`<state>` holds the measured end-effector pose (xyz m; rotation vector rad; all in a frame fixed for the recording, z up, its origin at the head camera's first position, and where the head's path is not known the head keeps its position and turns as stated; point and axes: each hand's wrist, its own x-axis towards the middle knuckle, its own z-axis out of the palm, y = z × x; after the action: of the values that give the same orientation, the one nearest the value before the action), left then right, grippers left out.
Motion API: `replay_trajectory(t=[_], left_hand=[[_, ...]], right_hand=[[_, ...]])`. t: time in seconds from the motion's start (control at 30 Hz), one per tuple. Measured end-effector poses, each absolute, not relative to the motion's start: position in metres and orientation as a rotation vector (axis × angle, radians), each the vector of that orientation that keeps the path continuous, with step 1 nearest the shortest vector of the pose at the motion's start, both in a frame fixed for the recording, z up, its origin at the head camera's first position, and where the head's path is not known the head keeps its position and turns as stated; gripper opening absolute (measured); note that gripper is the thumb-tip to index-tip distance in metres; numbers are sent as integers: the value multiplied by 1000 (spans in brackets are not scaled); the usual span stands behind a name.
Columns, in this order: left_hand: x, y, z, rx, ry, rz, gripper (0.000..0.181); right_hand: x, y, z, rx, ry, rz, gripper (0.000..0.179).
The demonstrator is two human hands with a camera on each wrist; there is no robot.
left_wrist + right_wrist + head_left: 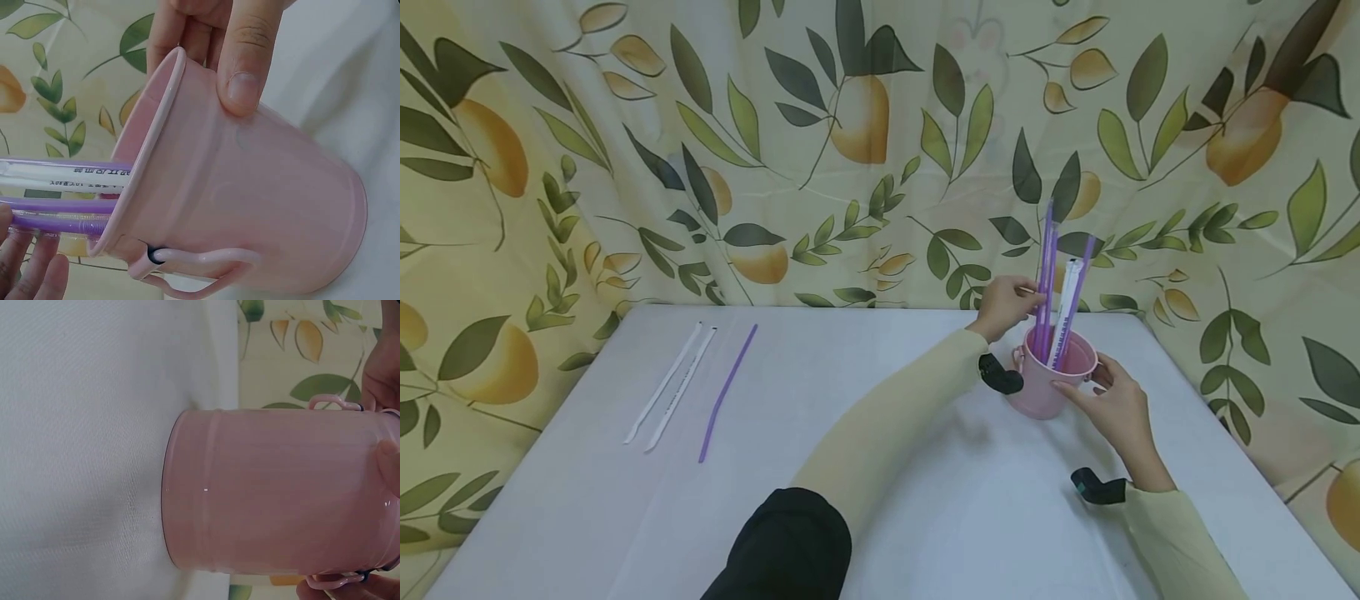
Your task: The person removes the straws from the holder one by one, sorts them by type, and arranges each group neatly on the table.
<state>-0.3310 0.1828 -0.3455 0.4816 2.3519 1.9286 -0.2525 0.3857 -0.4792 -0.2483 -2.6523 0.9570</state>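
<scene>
A pink bucket [1037, 396] with small side handles stands near the table's back right. Purple straws [1043, 275] and a white straw with printed wrapping [1063, 312] lean upright inside it. My left hand [1003, 304] is at the bucket's left rim, pinching a purple straw whose lower end is inside; the left wrist view shows the fingertips [40, 265] around that straw, beside its ridged bend. With my right hand [1116, 408] I hold the bucket's right side, thumb [389, 465] on the outer wall just under the rim, other fingers around by the handle.
On the left of the white table [880, 375] lie two white wrapped straws [681, 387] and a purple straw [727, 396], spaced apart and roughly parallel. A curtain printed with fruit and leaves [865, 208] hangs right behind the table's back edge.
</scene>
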Motion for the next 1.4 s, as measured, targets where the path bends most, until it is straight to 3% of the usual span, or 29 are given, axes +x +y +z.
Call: replay_trajectory(t=[0.2, 0.57, 0.77, 1.07, 1.4], left_hand=[[-331, 182, -343, 498, 2382, 1936, 18], [-330, 183, -340, 581, 2349, 1972, 18], [-330, 181, -335, 592, 2364, 1967, 17], [-330, 181, -330, 581, 2399, 1962, 17], [-338, 169, -316, 659, 2330, 2055, 19]], right_hand=[[-249, 382, -473, -254, -2658, 941, 100], [-208, 327, -399, -314, -2693, 1056, 90], [-208, 328, -401, -309, -2701, 1009, 92], [-243, 374, -461, -245, -2683, 943, 98], [-238, 367, -450, -266, -2682, 992, 98]])
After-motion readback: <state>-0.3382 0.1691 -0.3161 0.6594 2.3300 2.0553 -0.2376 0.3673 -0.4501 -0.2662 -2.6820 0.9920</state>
